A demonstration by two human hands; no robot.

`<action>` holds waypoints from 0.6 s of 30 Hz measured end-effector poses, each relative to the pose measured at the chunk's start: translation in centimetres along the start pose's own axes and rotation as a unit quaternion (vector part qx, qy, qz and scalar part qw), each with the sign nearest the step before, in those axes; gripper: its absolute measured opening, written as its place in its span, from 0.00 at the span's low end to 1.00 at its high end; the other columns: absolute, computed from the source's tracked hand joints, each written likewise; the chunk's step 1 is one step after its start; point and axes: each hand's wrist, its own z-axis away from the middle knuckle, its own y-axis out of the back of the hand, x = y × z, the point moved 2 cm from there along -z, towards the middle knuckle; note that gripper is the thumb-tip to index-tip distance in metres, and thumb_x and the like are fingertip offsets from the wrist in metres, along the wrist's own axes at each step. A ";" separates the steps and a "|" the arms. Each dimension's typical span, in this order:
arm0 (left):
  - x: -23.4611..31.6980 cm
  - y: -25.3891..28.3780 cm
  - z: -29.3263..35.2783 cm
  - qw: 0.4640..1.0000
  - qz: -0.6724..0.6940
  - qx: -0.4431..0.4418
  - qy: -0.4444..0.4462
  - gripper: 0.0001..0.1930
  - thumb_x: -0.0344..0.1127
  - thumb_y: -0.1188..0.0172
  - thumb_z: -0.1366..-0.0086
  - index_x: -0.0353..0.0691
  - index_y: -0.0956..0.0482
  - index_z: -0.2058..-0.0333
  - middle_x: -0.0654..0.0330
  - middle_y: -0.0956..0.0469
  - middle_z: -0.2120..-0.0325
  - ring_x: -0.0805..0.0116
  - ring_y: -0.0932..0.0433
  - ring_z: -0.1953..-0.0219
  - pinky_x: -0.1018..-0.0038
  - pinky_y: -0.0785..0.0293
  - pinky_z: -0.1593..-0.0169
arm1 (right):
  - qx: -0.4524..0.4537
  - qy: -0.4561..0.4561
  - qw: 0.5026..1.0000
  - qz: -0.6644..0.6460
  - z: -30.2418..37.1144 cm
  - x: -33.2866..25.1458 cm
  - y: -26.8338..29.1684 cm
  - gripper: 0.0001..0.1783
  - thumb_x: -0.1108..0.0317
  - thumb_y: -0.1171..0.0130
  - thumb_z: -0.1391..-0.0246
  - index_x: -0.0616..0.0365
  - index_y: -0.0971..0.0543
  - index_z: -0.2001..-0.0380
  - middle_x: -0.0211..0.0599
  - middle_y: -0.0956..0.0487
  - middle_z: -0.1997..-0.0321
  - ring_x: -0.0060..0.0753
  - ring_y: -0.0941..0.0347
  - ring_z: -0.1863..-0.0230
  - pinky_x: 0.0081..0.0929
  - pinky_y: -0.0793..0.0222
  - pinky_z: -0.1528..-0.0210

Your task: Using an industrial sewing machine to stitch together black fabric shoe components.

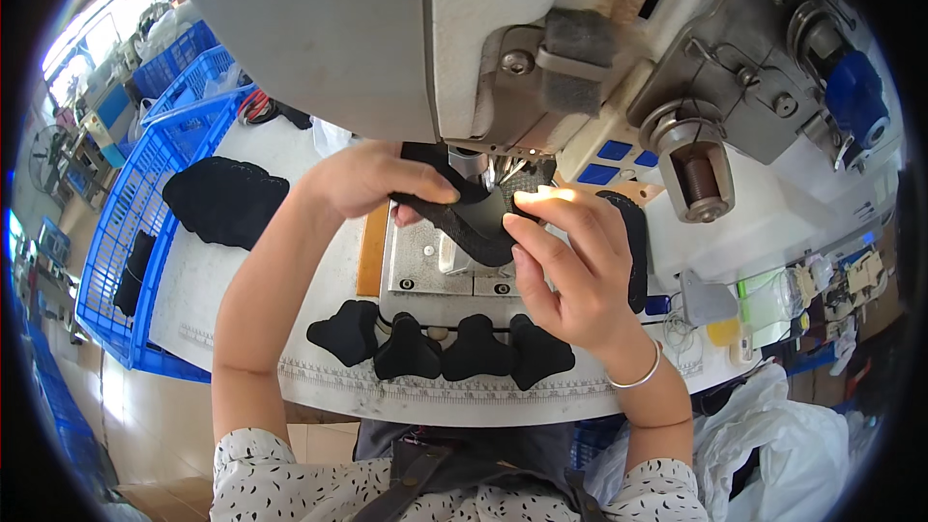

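A curved black fabric piece [478, 240] is stretched between my two hands, right below the needle area of a sewing machine [498, 169]. My left hand [372, 182] pinches its left end between thumb and fingers. On the other side, my right hand [575, 261] grips the fabric's edge with thumb and fingertips, close to the presser foot. A grey mesh-like patch [530, 179] shows behind the fabric. Several small black fabric pieces [478, 346] lie in a row along the table's front, nearer to me than the metal machine plate [416, 256].
A black fabric pile [227, 198] lies at the left, beside a blue plastic basket [121, 232]. The machine head [319, 29] overhangs the work. A brown thread bobbin [698, 179] sits at the right. White plastic bags [773, 445] hang at the lower right, past the curved table edge.
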 end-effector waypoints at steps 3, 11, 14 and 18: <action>0.2 0.4 -0.7 0.998 0.028 -0.049 -0.022 0.06 0.26 0.40 0.52 0.32 0.24 0.74 0.61 0.31 0.89 0.75 0.36 0.90 0.80 0.41 0.85 | -0.008 0.000 1.000 0.008 0.2 -0.5 0.2 0.15 0.75 0.42 0.64 0.60 0.22 0.67 0.38 0.24 0.61 0.41 0.29 0.61 0.33 0.35 0.59; -0.2 1.7 -1.5 0.998 0.004 -0.065 -0.002 0.03 0.25 0.40 0.53 0.33 0.25 0.79 0.60 0.31 0.90 0.74 0.36 0.91 0.80 0.42 0.86 | -0.021 -0.012 0.999 0.045 0.1 -1.0 0.1 0.17 0.76 0.41 0.64 0.60 0.22 0.65 0.38 0.24 0.59 0.40 0.29 0.60 0.33 0.36 0.58; 0.0 1.8 -1.9 0.999 0.015 -0.035 -0.012 0.04 0.24 0.39 0.54 0.33 0.26 0.80 0.59 0.30 0.89 0.74 0.36 0.91 0.80 0.42 0.87 | -0.016 -0.012 0.999 0.045 0.2 -0.7 -0.3 0.17 0.76 0.41 0.64 0.61 0.22 0.64 0.38 0.24 0.59 0.41 0.29 0.59 0.33 0.35 0.58; 0.4 2.3 -3.5 0.995 0.013 -0.080 -0.063 0.04 0.22 0.39 0.57 0.33 0.26 0.80 0.57 0.30 0.88 0.72 0.36 0.91 0.79 0.40 0.88 | 0.029 0.033 0.998 0.053 0.1 -0.2 -0.9 0.16 0.73 0.41 0.63 0.61 0.23 0.64 0.40 0.25 0.61 0.35 0.29 0.70 0.29 0.35 0.69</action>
